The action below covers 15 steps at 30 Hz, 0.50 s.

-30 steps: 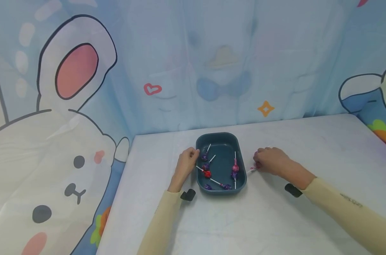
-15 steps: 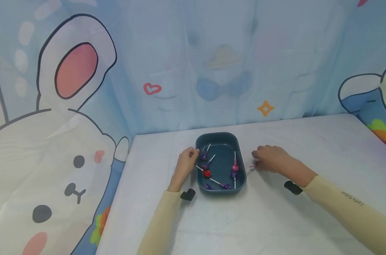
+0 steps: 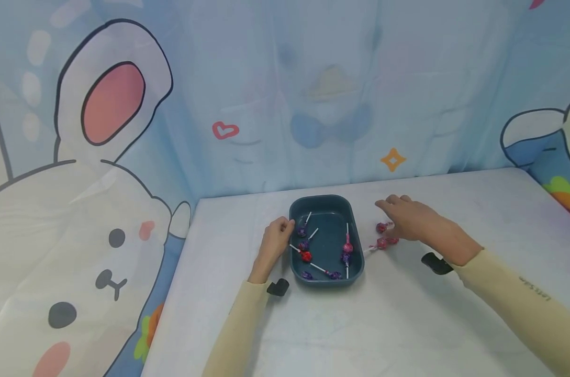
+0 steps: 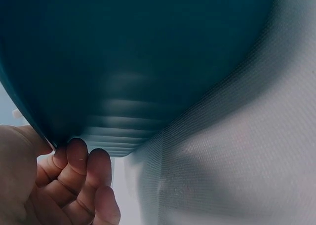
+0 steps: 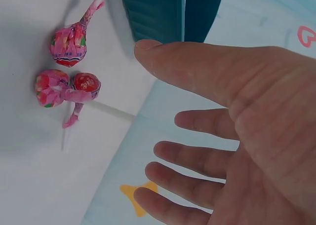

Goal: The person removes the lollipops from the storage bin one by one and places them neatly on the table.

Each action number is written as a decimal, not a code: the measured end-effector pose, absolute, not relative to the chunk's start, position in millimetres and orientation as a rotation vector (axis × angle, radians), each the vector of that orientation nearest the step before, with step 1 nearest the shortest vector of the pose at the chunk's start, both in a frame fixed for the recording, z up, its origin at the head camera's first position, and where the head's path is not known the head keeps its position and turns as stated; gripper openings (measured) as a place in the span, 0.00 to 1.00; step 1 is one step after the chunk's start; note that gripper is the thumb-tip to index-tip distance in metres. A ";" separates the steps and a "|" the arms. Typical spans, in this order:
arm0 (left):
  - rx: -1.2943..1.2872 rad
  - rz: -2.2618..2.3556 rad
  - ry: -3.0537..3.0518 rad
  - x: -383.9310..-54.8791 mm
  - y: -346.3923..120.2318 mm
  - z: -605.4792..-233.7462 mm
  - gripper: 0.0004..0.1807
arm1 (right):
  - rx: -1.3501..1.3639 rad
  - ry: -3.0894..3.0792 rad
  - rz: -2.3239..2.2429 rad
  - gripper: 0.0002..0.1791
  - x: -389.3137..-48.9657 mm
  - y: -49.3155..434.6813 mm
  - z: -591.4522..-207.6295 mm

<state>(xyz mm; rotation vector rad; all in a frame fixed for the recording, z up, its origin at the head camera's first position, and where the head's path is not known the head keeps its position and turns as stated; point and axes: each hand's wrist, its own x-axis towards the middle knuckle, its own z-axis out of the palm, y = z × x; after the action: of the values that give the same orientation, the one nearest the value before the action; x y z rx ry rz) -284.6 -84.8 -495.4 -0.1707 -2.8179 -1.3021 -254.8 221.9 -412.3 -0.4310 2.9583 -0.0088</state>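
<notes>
While your left grip (image 3: 274,238) pinches the left rim of the tray (image 3: 328,235) between thumb and fingertips, your right grip (image 3: 413,217) hangs just right of the tray with its fingers nearly straight, its thumb wide apart and nothing in its hold. Seen from your left wrist, the other fingers curl beside the tray's outer wall.

Right of the tray, below your right grip, three pink lollipops lie on the white counter (image 3: 336,335). The nearest pink lollipop (image 3: 382,243) points its stick at the tray's right wall; whether it touches, you cannot tell. A second pink lollipop (image 3: 393,241) and a third pink lollipop (image 3: 381,228) sit close together, and from your right wrist their wrapper tails seem to cross.

Inside the tray, two purple lollipops (image 3: 304,245) and a red lollipop (image 3: 305,257) line the left side. Along its near end are two more purple ones, while against its right side a pink one (image 3: 348,248) touches a purple one (image 3: 345,259), sticks pointing opposite ways.

Beyond the tray hangs a blue curtain (image 3: 261,89); well left of the tray is a printed rabbit (image 3: 101,225).
</notes>
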 end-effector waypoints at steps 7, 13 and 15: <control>-0.172 -1.305 -2.821 -283.9 -85.9 -496.9 0.17 | -0.416 2.944 -0.024 0.44 -255.0 218.4 -413.8; -0.167 -1.306 -2.822 -284.7 -86.0 -496.2 0.17 | -0.444 2.953 -0.034 0.42 -256.9 215.3 -410.8; -0.166 -1.309 -2.821 -285.4 -85.6 -496.6 0.17 | -0.469 2.960 -0.036 0.42 -257.2 214.2 -409.8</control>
<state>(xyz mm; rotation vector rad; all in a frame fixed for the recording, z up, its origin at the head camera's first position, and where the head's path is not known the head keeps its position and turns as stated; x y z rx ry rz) -285.4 -85.6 -496.6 -0.1658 -2.8209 -1.3087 -257.2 214.2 -409.8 -0.4695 2.9605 -0.0360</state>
